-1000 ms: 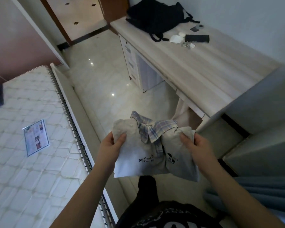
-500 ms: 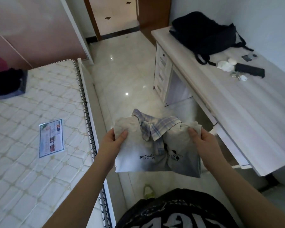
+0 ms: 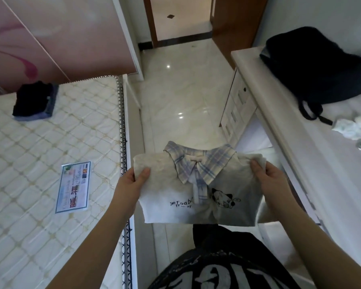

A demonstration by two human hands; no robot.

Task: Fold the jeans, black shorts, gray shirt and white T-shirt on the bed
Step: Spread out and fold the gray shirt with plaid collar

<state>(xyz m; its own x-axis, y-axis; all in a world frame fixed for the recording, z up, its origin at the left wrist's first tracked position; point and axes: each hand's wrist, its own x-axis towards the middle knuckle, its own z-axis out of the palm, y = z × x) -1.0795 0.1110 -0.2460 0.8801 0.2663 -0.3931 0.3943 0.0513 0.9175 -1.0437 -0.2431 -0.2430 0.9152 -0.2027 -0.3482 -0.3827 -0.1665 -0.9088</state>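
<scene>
I hold a folded gray shirt [image 3: 167, 197] with a plaid collar and a small black cartoon print in the air over the floor, between the bed and the desk. My left hand [image 3: 131, 182] grips its left edge, thumb on top. My right hand [image 3: 269, 180] grips its right edge. At the far corner of the mattress [image 3: 40, 163] lies a folded stack: black shorts [image 3: 30, 97] on top of folded jeans [image 3: 48, 110]. No white T-shirt shows.
A printed label [image 3: 74, 186] lies on the bare quilted mattress. A long pale desk [image 3: 321, 174] on the right carries a black backpack [image 3: 317, 67] and crumpled white tissue [image 3: 348, 126]. Glossy tile floor [image 3: 186, 97] runs to a doorway ahead; pink wardrobe doors [image 3: 50, 38] stand at left.
The view has swung left toward the bed, bringing the folded stack into sight. Both hands keep their hold on the gray shirt, which now hangs flatter and squarer.
</scene>
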